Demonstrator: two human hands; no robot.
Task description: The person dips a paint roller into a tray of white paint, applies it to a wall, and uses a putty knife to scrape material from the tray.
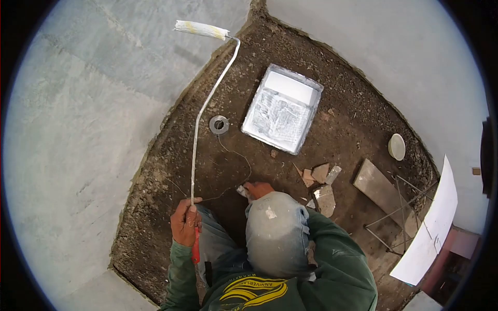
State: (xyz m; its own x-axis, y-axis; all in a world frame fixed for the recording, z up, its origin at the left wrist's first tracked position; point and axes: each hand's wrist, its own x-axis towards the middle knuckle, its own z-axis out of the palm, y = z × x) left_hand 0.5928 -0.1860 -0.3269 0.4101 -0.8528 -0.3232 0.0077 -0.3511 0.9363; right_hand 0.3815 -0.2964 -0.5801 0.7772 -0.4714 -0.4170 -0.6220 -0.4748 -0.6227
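My left hand (185,221) is closed round the shaft of a long-framed paint roller (196,129), just above its red handle. The roller's white, yellow-streaked cover (202,29) is up by the left wall. Beyond my bent knee, my right hand (258,190) is low over the soil, partly hidden by the knee. Its fingers close on a small whitish crumpled thing (242,191), too small to name. A thin wire runs from a grey wire coil (219,125) towards this hand. Ahead lies a paint tray (282,118), with white paint in its deep end.
Grey plastered walls (93,129) meet in a corner around the bare soil. Broken tile pieces (325,200) lie right of my knee. Farther right are a plank-like slab (386,194), a small cream bowl (397,147), and a white panel (433,228) with thin metal legs.
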